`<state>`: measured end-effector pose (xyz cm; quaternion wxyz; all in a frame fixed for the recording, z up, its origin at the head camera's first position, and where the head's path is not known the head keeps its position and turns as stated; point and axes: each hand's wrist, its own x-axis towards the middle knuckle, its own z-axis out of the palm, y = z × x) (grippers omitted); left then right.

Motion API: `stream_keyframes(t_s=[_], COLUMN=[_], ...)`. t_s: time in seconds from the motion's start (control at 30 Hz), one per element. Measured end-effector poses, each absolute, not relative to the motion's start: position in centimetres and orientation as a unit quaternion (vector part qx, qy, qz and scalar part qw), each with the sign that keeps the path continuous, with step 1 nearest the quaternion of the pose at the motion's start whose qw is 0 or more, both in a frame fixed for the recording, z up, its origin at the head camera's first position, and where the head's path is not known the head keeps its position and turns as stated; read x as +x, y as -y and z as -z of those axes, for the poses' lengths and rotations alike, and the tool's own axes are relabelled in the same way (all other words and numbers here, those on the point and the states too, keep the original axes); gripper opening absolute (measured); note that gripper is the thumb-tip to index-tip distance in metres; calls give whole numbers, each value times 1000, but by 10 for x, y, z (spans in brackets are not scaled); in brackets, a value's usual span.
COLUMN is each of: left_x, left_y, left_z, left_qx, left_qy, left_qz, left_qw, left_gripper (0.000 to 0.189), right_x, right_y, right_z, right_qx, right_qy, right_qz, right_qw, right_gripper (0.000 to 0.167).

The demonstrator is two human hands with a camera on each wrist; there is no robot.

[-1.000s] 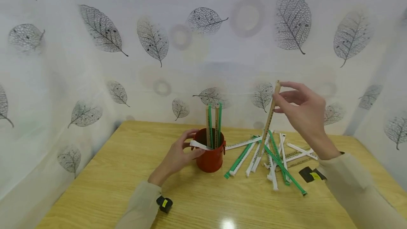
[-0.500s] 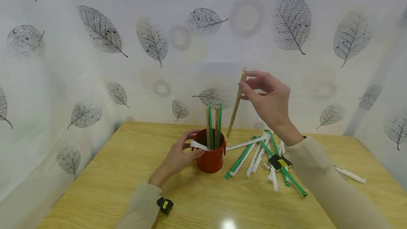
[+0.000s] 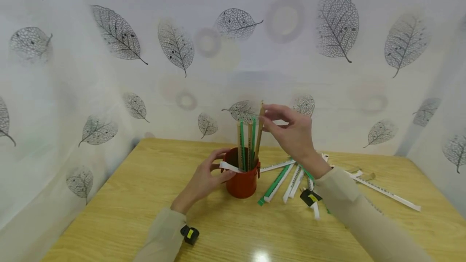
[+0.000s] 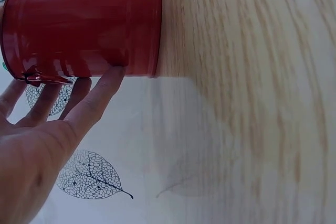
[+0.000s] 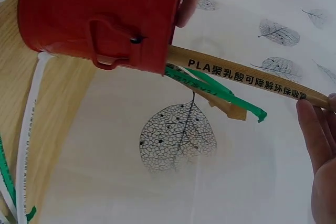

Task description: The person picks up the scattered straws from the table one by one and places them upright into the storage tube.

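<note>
A small red metal bucket (image 3: pixel 241 185) stands upright on the table, and my left hand (image 3: pixel 204 178) holds its left side between thumb and fingers. Paper-wrapped drinking straws in brown and green (image 3: pixel 241 144) stand inside it. A white-wrapped straw (image 3: pixel 231 167) leans over the rim by my left thumb. Near its top end, my right hand (image 3: pixel 292 132) pinches a brown-wrapped straw (image 5: pixel 236 75) with printed lettering. Its lower end is inside the bucket's right rim. In the left wrist view, my left fingers (image 4: pixel 97 100) touch the bucket wall.
Loose white and green wrapped straws (image 3: pixel 278 183) lie in a crossed pile right of the bucket, partly hidden under my right forearm. One white straw (image 3: pixel 387 191) lies farther right. A leaf-patterned curtain (image 3: pixel 164 92) rises behind the wooden table (image 3: pixel 145 173).
My right hand has carried the brown straw leftward from above the pile, then lowered its bottom end into the bucket. A white straw has shifted to the right of the pile. My left hand stays put.
</note>
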<state>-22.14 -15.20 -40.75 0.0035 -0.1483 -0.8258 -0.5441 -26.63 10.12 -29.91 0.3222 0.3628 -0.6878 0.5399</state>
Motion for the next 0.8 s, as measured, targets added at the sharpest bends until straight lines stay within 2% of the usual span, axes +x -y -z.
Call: stream_keyframes(t_s=[0.33, 0.53, 0.8], left_x=[-223, -222, -223], left_y=[152, 152, 152], left_z=[407, 407, 409], left_qx=[-152, -151, -154], left_qy=[827, 826, 828], left_qz=[542, 544, 539], left_qw=[3, 6, 4], left_gripper=[59, 61, 59], right_x=[-266, -266, -266], right_y=[-107, -109, -116], right_z=[334, 353, 364], right_qx=[344, 360, 378], right_qy=[739, 760, 746], right_qz=[-505, -463, -488], right_qw=[283, 279, 249], right_gripper=[25, 26, 44])
